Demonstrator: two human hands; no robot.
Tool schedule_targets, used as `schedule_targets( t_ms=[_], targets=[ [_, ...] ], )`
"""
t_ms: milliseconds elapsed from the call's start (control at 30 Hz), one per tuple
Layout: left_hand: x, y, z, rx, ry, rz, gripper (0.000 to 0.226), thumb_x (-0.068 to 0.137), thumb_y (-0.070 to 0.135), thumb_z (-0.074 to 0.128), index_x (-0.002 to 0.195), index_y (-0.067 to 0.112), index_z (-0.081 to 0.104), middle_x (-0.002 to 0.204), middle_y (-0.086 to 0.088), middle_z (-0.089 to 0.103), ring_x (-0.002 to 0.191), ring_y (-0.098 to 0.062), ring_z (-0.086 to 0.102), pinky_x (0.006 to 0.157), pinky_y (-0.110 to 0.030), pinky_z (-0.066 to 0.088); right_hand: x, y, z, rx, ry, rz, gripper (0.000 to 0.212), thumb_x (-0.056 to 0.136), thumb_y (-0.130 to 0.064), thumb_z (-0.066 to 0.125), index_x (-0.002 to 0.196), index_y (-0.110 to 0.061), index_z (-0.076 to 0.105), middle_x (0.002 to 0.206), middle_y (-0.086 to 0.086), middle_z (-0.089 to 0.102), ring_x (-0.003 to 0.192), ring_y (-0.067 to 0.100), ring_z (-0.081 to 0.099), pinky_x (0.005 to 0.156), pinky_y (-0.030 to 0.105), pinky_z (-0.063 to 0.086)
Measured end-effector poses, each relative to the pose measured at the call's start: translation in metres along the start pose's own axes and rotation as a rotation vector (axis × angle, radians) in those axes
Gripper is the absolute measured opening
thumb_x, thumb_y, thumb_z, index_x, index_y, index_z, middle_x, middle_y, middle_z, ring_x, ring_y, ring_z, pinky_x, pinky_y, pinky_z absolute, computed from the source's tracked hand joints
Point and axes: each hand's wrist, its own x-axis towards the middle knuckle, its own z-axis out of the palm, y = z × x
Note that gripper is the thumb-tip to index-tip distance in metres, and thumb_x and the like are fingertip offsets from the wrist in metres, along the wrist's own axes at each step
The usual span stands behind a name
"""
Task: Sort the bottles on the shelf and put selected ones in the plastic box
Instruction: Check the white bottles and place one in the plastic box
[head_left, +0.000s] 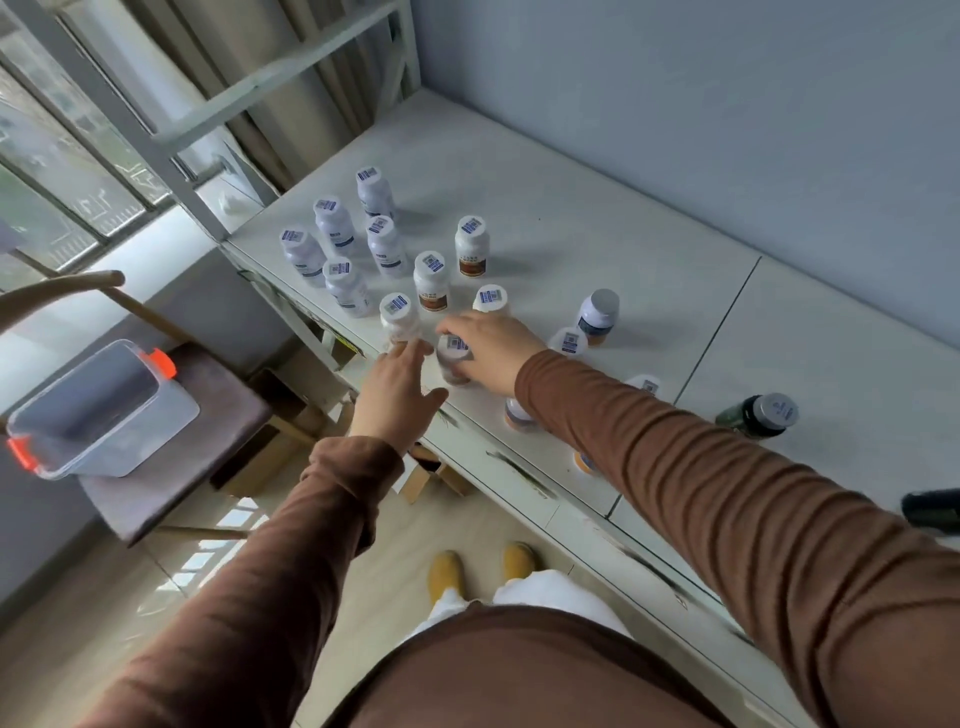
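The small white-capped plastic bottle stands near the front edge of the white shelf, the right hand curling its fingers round the cap and shoulder; it looks light, rigid and smooth – best held round the body. The left hand reaches in, fingers straight and holding nothing. I count about sixteen bottles – and one clear plastic box with orange clasps on the chair

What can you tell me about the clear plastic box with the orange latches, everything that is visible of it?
The clear rectangular plastic box with orange latches sits on the seat of a wooden chair, left of the white shelf. It looks translucent with rounded corners. One orange latch shows at each short end. It has no lid on and lies open upward; no bottles can be seen inside. It rests flat, turned at an angle to the seat. Neither hand touches it.
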Motion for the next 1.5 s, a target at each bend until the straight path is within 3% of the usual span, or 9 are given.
schedule_targets(
  t_ms=[167,267,433,800,933,1033,1167,1300,1500],
  targets=[
    [-0.003,-0.01,0.013,-0.268,-0.101,-0.106,0.056,0.08,0.028,0.08,0.128,0.02,0.054,0.123,0.003,0.062,0.11,-0.015,0.057,0.091,-0.028,0.046,-0.001,0.001,-0.002,0.13,0.044,0.059,0.038,0.091,-0.024,0.061,0.128,-0.026,0.056,0.132,0.001,0.06,0.112,0.025,0.059,0.093,0.035,0.047],
    [-0.01,-0.006,0.001,-0.753,-0.165,-0.161,0.045,0.083,0.023,0.078,0.122,0.019,0.057,0.115,0.003,0.066,0.106,-0.013,0.062,0.084,-0.017,0.05,-0.007,0.011,-0.017,0.385,0.078,0.104,0.035,0.09,-0.031,0.066,0.124,-0.025,0.06,0.117,0.003,0.066,0.102,0.022,0.063,0.089,0.039,0.053],
    [-0.021,0.013,-0.025,-1.528,-0.421,-0.201,0.038,0.092,0.032,0.06,0.122,0.008,0.062,0.101,-0.013,0.068,0.096,-0.021,0.065,0.099,-0.035,0.05,-0.027,0.007,-0.052,0.874,0.204,0.202,0.048,0.08,-0.047,0.076,0.097,-0.003,0.064,0.077,0.006,0.065,0.063,0.017,0.06,0.057,0.029,0.055],
    [-0.025,0.053,-0.04,-1.784,-0.608,-0.227,0.06,0.083,0.058,0.058,0.108,0.004,0.065,0.081,-0.007,0.065,0.075,-0.017,0.064,0.08,-0.029,0.057,-0.037,-0.016,-0.087,0.593,0.341,0.218,0.062,0.075,-0.072,0.064,0.078,-0.011,0.057,0.065,0.0,0.061,0.056,0.015,0.055,0.055,0.032,0.045],
    [-0.022,0.044,-0.039,-1.597,-0.413,-0.109,0.06,0.078,0.028,0.08,0.126,0.004,0.054,0.11,-0.012,0.068,0.1,-0.022,0.066,0.099,-0.035,0.052,-0.043,-0.005,-0.084,0.903,0.205,0.099,0.027,0.093,-0.035,0.064,0.105,-0.012,0.069,0.094,0.012,0.07,0.077,0.017,0.064,0.072,0.036,0.058],
    [-0.022,0.047,-0.039,-1.21,-0.104,-0.041,0.05,0.077,0.015,0.082,0.114,0.01,0.049,0.109,-0.009,0.062,0.098,-0.019,0.061,0.092,-0.038,0.051,-0.044,0.001,-0.075,1.049,0.097,0.084,0.031,0.098,-0.022,0.055,0.128,-0.014,0.063,0.122,0.012,0.068,0.104,0.018,0.065,0.099,0.038,0.053],
    [-0.024,0.049,-0.031,-0.897,0.184,-0.003,0.049,0.075,0.018,0.086,0.104,0.02,0.047,0.1,0.003,0.058,0.091,-0.016,0.057,0.084,-0.034,0.051,-0.042,0.0,-0.065,1.022,0.095,0.101,0.034,0.1,-0.022,0.054,0.132,-0.012,0.053,0.124,0.011,0.064,0.106,0.018,0.063,0.101,0.047,0.051],
    [-0.021,0.035,-0.022,-0.694,0.203,0.011,0.053,0.073,0.022,0.086,0.109,0.022,0.047,0.107,0.005,0.058,0.099,-0.017,0.056,0.087,-0.033,0.05,-0.034,0.0,-0.053,0.876,0.122,0.075,0.03,0.092,-0.021,0.067,0.116,-0.01,0.053,0.112,0.014,0.068,0.092,0.025,0.063,0.087,0.054,0.054],
    [-0.018,-0.005,-0.02,-0.233,0.037,-0.017,0.055,0.081,0.027,0.079,0.129,0.02,0.053,0.127,0.001,0.054,0.117,-0.019,0.051,0.099,-0.034,0.043,-0.014,0.004,-0.024,0.266,0.146,0.122,0.037,0.081,-0.032,0.075,0.107,-0.02,0.05,0.106,0.002,0.066,0.09,0.023,0.06,0.079,0.033,0.046]
  ],
)
